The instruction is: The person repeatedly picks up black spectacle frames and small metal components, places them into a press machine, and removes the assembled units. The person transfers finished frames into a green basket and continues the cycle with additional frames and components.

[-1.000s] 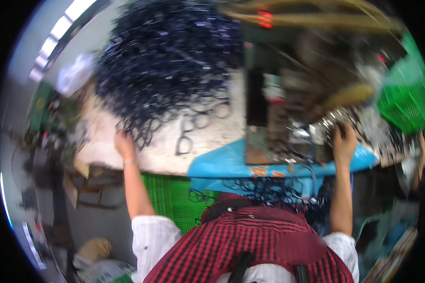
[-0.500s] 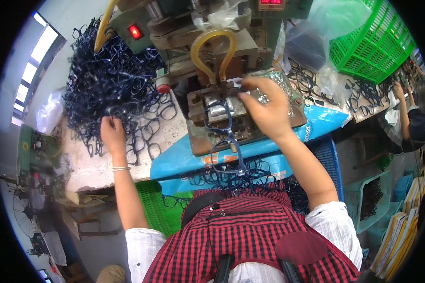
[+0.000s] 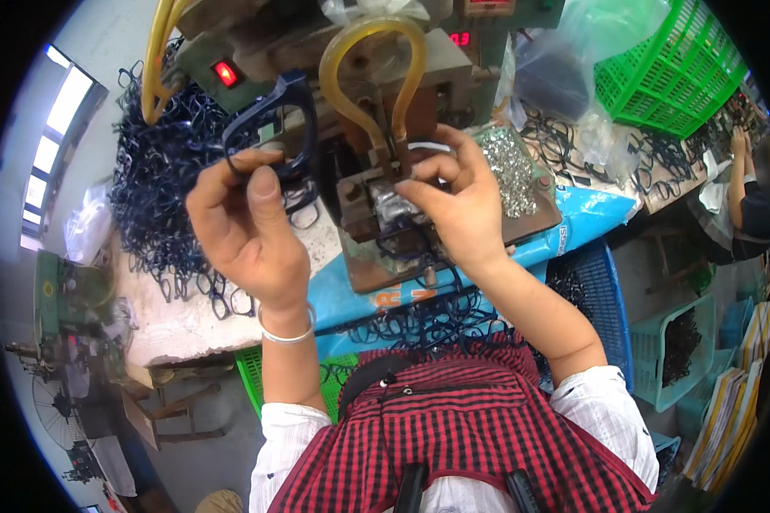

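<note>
My left hand [image 3: 252, 231] is raised left of the press [image 3: 291, 51], its fingers closed on a dark blue eyeglass frame [image 3: 306, 124]. At the press's metal fixture [image 3: 357, 208], my right hand [image 3: 466, 205] is closed in a pinch; whatever lies between thumb and fingers is too small or hidden to make out. A second dark eyeglass frame [image 3: 387, 248] hangs at the fixture's front, just below the right fingertips. Above the fixture loops a yellow tube [image 3: 328, 64]. Small shiny metal pieces [image 3: 512, 171] are heaped beside my right hand.
A large pile of dark eyeglass frames [image 3: 158, 188] covers the table's left side. More frames [image 3: 419, 329] lie on the blue sheet [image 3: 359, 291] before me. A green basket [image 3: 667, 73] stands at the back right. Another person's arm [image 3: 737, 184] shows at far right.
My left hand has come from the pile to beside the press, bringing an eyeglass frame up. My right hand has moved slightly left at the fixture. The frame hanging there sits differently.
</note>
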Action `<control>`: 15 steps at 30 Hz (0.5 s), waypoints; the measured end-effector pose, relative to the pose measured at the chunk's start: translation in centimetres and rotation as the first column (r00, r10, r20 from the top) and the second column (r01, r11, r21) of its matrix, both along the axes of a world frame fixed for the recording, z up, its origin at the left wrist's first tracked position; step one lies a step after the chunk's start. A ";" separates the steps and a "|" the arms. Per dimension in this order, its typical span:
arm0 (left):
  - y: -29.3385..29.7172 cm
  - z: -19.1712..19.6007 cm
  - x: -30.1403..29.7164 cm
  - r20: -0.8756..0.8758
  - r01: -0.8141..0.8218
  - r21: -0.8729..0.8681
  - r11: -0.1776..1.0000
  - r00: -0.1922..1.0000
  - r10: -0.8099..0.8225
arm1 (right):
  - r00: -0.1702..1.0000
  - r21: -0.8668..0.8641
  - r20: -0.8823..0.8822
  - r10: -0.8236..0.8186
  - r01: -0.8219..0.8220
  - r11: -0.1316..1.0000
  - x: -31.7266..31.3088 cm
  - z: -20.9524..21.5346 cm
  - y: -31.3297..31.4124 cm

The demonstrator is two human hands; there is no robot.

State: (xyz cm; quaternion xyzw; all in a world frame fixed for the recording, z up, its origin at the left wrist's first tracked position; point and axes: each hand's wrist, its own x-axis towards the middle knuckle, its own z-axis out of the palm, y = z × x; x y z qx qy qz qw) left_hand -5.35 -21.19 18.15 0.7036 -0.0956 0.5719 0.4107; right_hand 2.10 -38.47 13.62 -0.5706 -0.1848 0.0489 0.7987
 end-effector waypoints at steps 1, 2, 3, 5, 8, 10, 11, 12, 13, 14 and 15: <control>0.0 -0.1 0.1 0.016 0.007 0.016 1.000 1.000 -0.008 | 1.000 0.014 -0.030 -0.003 0.003 1.000 -0.1 0.2 -0.1; -0.1 -0.4 0.4 0.064 0.075 -0.024 0.997 0.995 -0.074 | 0.979 0.114 -0.189 0.076 -0.055 0.992 -0.6 1.1 -0.8; -0.3 -0.8 0.3 0.058 0.164 0.040 0.986 0.984 -0.166 | 0.987 0.071 -0.125 0.104 -0.096 0.993 -1.4 1.6 -1.6; -1.6 -2.3 -0.3 0.032 0.296 0.146 0.944 0.952 -0.304 | 0.985 -0.025 0.001 0.172 -0.172 0.985 -3.0 2.1 -3.2; -3.9 -5.8 -1.3 -0.151 0.317 0.322 0.892 0.948 -0.282 | 0.894 -0.446 0.441 0.073 0.148 0.883 -0.9 -0.5 -6.7; -3.7 -7.6 -2.2 -0.232 0.275 0.431 0.859 0.954 -0.189 | 0.737 -0.621 0.675 -0.036 0.594 0.511 0.4 -3.1 -10.5; -3.3 -8.6 -2.4 -0.182 0.268 0.431 0.862 0.961 -0.208 | 0.722 -0.663 0.685 -0.100 0.674 0.326 0.7 -4.5 -11.9; -2.7 -8.6 -2.8 -0.249 0.305 0.469 0.829 0.946 -0.207 | 0.688 -0.633 0.718 -0.110 0.710 0.311 1.3 -6.2 -12.5; -2.4 -8.3 -3.0 -0.280 0.316 0.509 0.801 0.940 -0.193 | 0.658 -0.605 0.744 -0.115 0.737 0.300 1.9 -7.8 -12.7; -2.2 -7.7 -3.1 -0.313 0.335 0.552 0.764 0.932 -0.183 | 0.628 -0.577 0.768 -0.130 0.765 0.285 2.2 -9.1 -12.8; -2.1 -6.9 -3.0 -0.335 0.346 0.597 0.724 0.927 -0.166 | 0.603 -0.540 0.784 -0.146 0.779 0.319 2.8 -9.7 -12.4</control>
